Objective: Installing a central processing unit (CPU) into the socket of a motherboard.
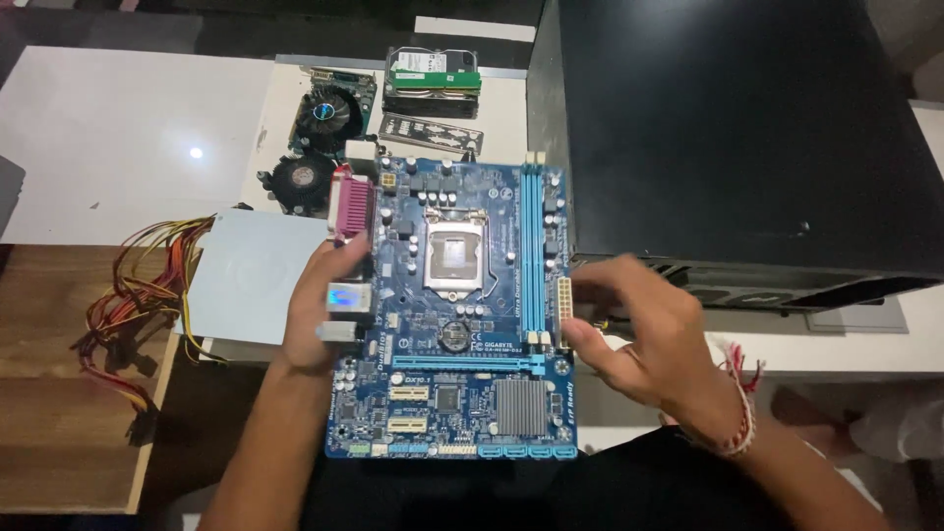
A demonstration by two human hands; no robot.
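A blue computer motherboard (462, 315) is held flat in front of me, with its empty processor socket (454, 258) facing up and a pink port block at its upper left corner. My left hand (320, 310) grips the board's left edge by the metal ports. My right hand (639, 339) holds the right edge near the white power connector, fingers curled on the rim. A red and white thread band sits on my right wrist.
A black computer case (747, 138) lies on its side at the right. A grey power supply (251, 275) with red and yellow cables (138, 305) sits left. Behind are two cooling fans (315, 138), a hard drive (433, 79) and a metal port plate (431, 135).
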